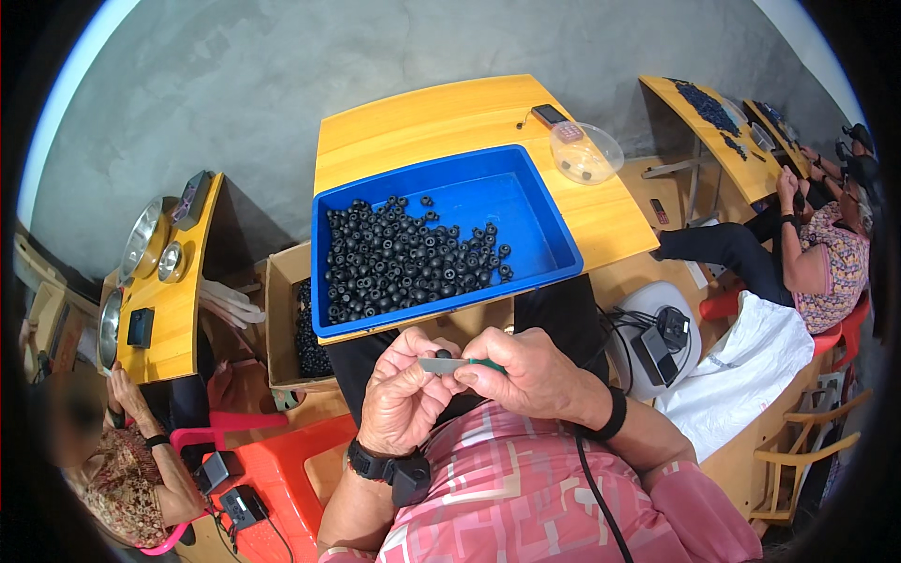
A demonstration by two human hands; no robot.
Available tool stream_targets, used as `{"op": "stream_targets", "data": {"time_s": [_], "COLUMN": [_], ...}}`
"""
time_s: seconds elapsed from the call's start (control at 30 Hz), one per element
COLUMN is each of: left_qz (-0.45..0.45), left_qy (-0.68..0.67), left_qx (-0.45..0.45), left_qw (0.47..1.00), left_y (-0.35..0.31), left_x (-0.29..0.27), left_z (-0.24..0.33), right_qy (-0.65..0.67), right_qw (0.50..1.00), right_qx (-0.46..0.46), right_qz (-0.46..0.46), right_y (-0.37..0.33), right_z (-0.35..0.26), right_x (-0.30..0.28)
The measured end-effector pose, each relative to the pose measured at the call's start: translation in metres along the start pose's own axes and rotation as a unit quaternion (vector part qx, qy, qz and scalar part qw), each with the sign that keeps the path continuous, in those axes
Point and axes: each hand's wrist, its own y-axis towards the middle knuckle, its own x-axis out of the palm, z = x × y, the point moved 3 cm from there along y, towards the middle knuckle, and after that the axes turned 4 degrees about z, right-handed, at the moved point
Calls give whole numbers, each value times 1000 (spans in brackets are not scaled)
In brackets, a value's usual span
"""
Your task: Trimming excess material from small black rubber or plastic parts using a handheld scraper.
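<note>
While the left hand (399,389) pinches a small black piece (444,355), the right hand (540,375) grips a green-handled blade (435,365) beside it, apparently trimming; continuing calls for thumbs clear of the blade. Beyond, the blue tray (514,202) lines the table's (375,141) near edge, with room at its far right corner.

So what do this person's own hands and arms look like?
The left hand and right hand are gloveless. The left wrist carries a boxy black device on a dark strap; the right, a black band. A black cable crosses the pink patterned shirt, whose right sleeve looks short.
</note>
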Motion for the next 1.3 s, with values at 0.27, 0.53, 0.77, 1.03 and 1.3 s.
{"op": "stream_targets", "data": {"time_s": [0.27,0.53,0.77,1.03,1.3], "left_qz": [2,3,3,-51,-31], "left_qy": [2,14,33,60,9], "left_qx": [3,5,18,15,-15], "left_qw": [1000,1000,999,997,999], "left_y": [0,1,0,-5,2], "left_x": [0,-3,-1,13,0], "left_z": [0,1,2,8,-1], "right_qy": [-31,-15,-8,-89,182], "right_qw": [999,1000,999,995,976], "right_qx": [-1,8,17,-17,76], "right_qz": [-23,-25,-38,38,89], "right_y": [1,0,1,10,5], "right_z": [-1,0,2,15,16], "right_x": [-1,-1,0,-18,-14]}}
